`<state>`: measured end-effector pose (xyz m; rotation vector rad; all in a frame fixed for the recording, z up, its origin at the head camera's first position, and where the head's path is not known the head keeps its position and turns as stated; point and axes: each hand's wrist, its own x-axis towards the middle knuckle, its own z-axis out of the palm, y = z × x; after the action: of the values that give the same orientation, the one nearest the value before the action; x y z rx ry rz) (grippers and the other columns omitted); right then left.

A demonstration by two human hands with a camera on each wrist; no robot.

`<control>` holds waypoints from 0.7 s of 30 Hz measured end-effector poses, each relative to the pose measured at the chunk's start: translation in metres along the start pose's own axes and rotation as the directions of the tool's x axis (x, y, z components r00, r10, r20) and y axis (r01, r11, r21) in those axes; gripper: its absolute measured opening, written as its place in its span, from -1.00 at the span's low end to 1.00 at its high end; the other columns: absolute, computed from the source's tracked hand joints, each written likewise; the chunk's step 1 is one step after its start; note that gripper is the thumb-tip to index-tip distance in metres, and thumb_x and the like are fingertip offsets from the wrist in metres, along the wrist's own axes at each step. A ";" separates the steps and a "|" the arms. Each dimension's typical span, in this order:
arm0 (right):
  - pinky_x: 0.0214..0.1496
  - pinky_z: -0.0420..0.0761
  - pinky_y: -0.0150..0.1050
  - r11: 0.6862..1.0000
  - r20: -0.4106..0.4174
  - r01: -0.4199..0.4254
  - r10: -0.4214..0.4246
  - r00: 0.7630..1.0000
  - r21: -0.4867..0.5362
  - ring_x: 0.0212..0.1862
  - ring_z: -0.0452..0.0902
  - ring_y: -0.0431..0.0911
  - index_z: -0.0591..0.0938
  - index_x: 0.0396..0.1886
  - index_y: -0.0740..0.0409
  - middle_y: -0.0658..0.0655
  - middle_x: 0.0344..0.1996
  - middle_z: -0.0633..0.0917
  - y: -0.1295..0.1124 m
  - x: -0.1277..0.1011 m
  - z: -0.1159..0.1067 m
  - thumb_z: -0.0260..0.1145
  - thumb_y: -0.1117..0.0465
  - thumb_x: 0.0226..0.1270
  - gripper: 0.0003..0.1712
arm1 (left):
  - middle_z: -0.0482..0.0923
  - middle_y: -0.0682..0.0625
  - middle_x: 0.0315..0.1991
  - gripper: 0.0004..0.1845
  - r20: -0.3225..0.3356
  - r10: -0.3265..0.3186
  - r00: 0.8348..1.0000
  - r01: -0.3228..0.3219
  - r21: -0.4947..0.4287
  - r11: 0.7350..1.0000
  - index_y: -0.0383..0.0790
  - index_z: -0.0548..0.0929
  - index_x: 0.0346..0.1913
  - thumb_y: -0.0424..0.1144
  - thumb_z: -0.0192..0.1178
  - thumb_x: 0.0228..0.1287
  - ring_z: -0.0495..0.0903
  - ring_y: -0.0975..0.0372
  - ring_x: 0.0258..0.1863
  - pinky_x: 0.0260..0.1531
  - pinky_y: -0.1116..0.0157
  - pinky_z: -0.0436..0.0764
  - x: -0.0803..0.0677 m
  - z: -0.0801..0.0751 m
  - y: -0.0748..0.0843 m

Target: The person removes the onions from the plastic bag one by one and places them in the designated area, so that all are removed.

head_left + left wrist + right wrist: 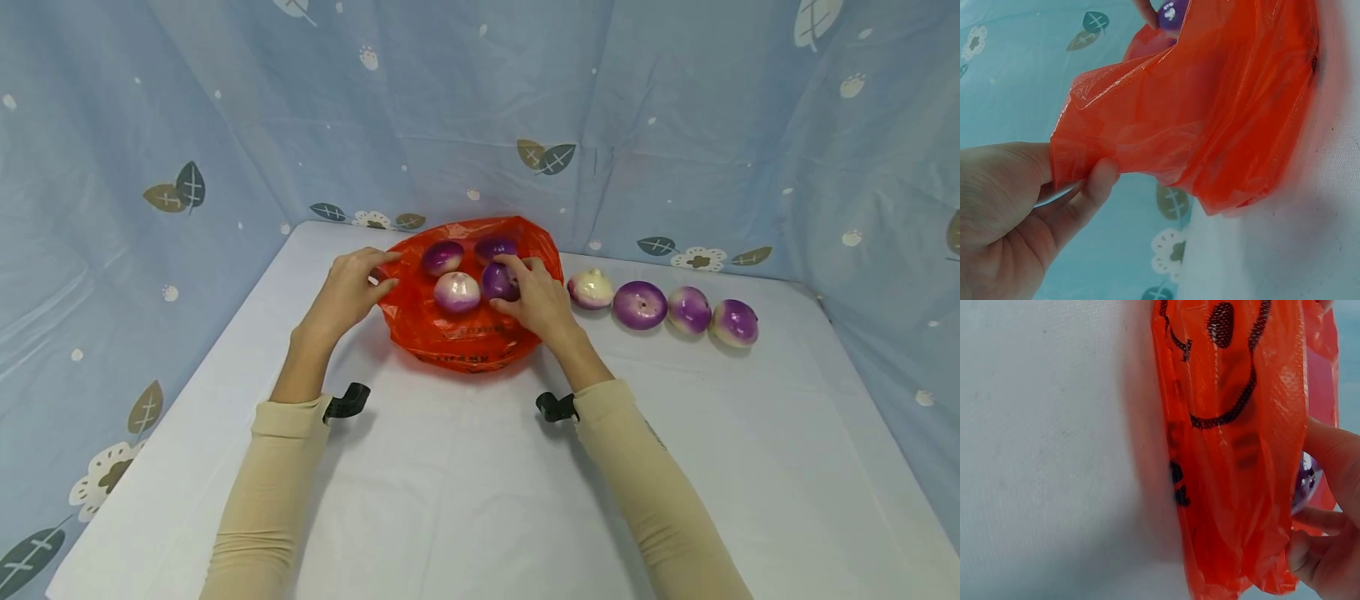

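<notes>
A red plastic bag [408,321] lies spread on the table with its mouth facing up, holding several purple-and-white onions. My left hand [339,293] pinches the bag's left rim between thumb and fingers; the left wrist view shows the film [1141,125] drawn out from that pinch. Inside the bag's right side, my right hand [543,304] grips a purple onion [497,282] with thumb and fingers. Close by in the bag are a paler onion [457,292] and two darker ones, one [443,258] at the back left. The right wrist view shows the held onion [1305,478] partly hidden behind the bag wall.
To the right of the bag, several more onions stand in a row on the white table [450,483], from a pale one [591,289] beside the bag to a purple one [735,323] at the end. A blue patterned curtain [450,108] encloses the back and sides.
</notes>
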<state>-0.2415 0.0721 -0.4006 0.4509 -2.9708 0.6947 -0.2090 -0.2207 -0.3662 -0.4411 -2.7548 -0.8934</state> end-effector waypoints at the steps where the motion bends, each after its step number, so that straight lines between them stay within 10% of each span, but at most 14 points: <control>1: 0.10 0.60 0.21 1.000 -0.004 -0.004 0.004 1.000 0.000 0.13 0.54 0.19 0.31 0.37 -0.40 0.22 0.23 0.45 0.001 -0.001 -0.001 0.44 -0.15 0.16 -0.21 | 0.64 -0.22 0.05 -0.56 0.000 -0.002 1.000 0.002 -0.001 1.000 -0.32 0.59 0.21 -0.36 0.29 0.27 0.70 0.01 -0.14 -0.14 0.05 0.74 0.000 0.000 0.000; 21: 0.09 0.61 0.25 0.996 -0.139 0.017 -0.004 0.990 0.091 0.20 0.49 0.21 0.35 0.39 -0.32 0.29 0.27 0.43 0.017 -0.032 -0.034 0.46 -0.11 0.15 -0.19 | 0.63 -0.24 0.06 -0.56 0.003 -0.011 1.000 0.011 -0.009 1.000 -0.33 0.58 0.22 -0.37 0.28 0.27 0.69 -0.01 -0.13 -0.13 0.03 0.73 -0.002 0.000 0.001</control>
<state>-0.2164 0.1098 -0.3812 0.4057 -2.8134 0.8290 -0.2072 -0.2206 -0.3658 -0.4300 -2.7594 -0.9092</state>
